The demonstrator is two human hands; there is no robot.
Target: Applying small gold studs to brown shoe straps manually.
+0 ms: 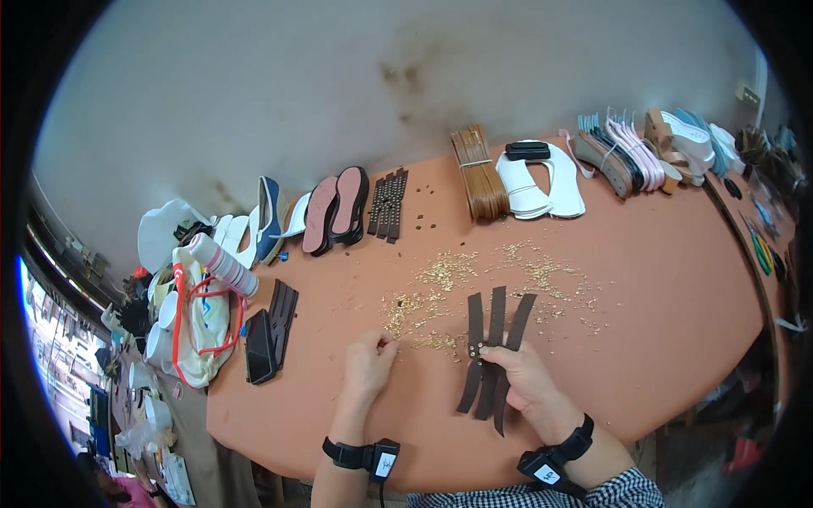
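"What's in hand?"

"The right hand (pixel 523 372) pinches three dark strips (pixel 495 322), joined mid-length, over the near side of the table (pixel 660 339). The left hand (pixel 369 362) is curled narrow; I can't tell whether it holds anything."

"And beyond?"

"Gold studs (pixel 446 273), too many to count, lie loose on that tan top. At left there's one bag (pixel 206 326), red-handled, contents unclear."

"Farther back?"

"Two pink soles (pixel 318 216), one brown bundle (pixel 481 178), then the grey wall (pixel 279 93)."
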